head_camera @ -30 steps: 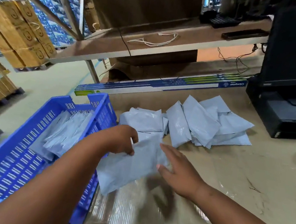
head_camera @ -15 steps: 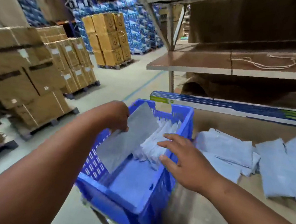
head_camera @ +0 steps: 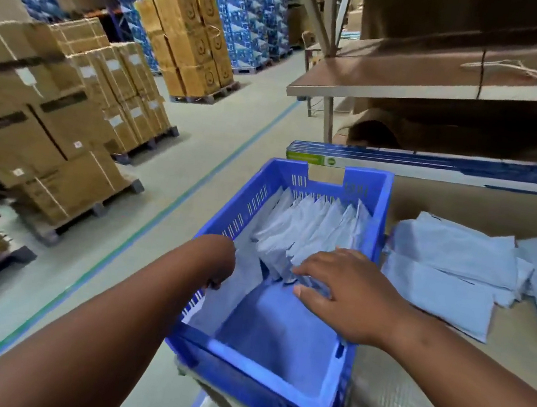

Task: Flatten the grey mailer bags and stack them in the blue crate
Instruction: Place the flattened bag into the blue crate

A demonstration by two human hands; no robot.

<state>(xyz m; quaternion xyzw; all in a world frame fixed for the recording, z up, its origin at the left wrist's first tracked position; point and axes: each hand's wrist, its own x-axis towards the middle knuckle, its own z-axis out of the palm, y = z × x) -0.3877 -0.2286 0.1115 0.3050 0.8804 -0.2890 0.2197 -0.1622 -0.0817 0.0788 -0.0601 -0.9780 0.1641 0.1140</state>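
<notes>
A blue slotted crate (head_camera: 378, 211) stands at the table's left end. Inside it a row of grey mailer bags (head_camera: 311, 229) leans on edge toward the far wall. My left hand (head_camera: 219, 258) is down in the crate by its left wall, gripping one grey mailer (head_camera: 226, 303) that hangs below the fingers. My right hand (head_camera: 341, 291) reaches in from the right, fingers spread and straight, touching the near end of the row. More grey mailers (head_camera: 447, 261) lie loosely piled on the table to the right of the crate.
The brown table (head_camera: 465, 202) carries a long blue-and-white box (head_camera: 436, 165) behind the crate. A shelf (head_camera: 412, 82) overhangs it. To the left, an open aisle runs past pallets of cardboard cartons (head_camera: 67, 115).
My view has swung left from the table to the crate. My left hand carried a mailer from the table into the crate and lowered it; my right hand followed to the stacked row.
</notes>
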